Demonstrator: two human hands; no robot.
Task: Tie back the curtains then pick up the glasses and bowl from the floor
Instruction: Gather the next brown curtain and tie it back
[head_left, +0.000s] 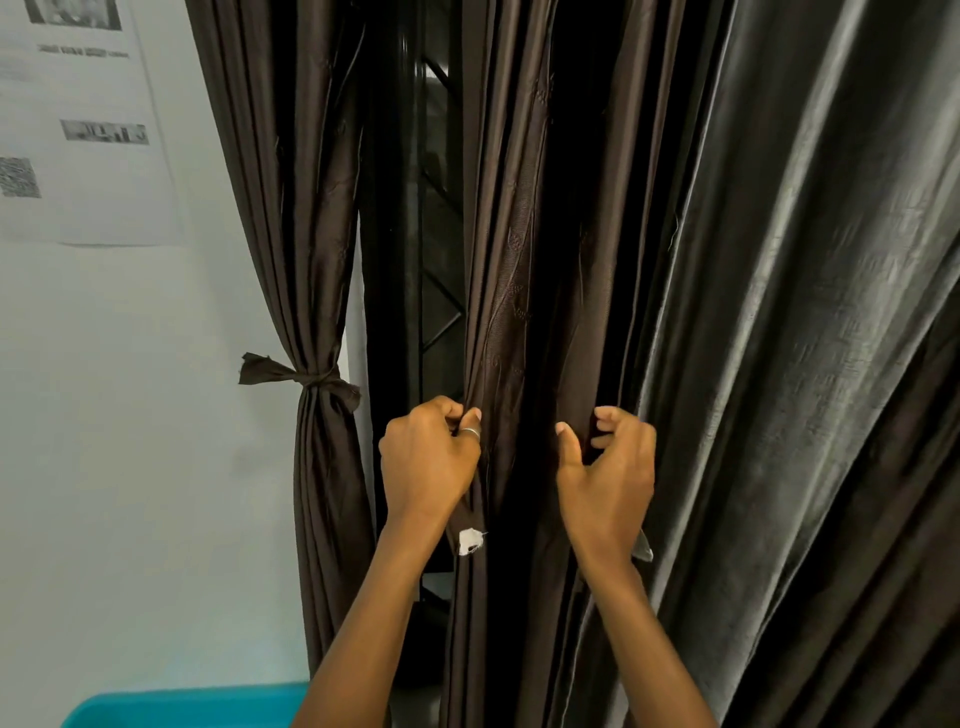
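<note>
A dark brown curtain panel (511, 270) hangs straight down in the middle of the view. My left hand (426, 460) pinches its left edge between thumb and fingers; a ring sits on the thumb. My right hand (608, 467) curls its fingers into the folds on the panel's right side. A strip of brown fabric with a white torn patch (470, 540) hangs below my left hand. To the left, another brown curtain (317, 260) is gathered and bound with a knotted tie (306, 376). Neither glasses nor a bowl are in view.
A grey curtain (810, 338) fills the right side. A dark window grille (434, 234) shows between the brown curtains. Printed paper sheets (78, 130) hang on the white wall at the left. A teal container edge (192, 704) sits at the bottom left.
</note>
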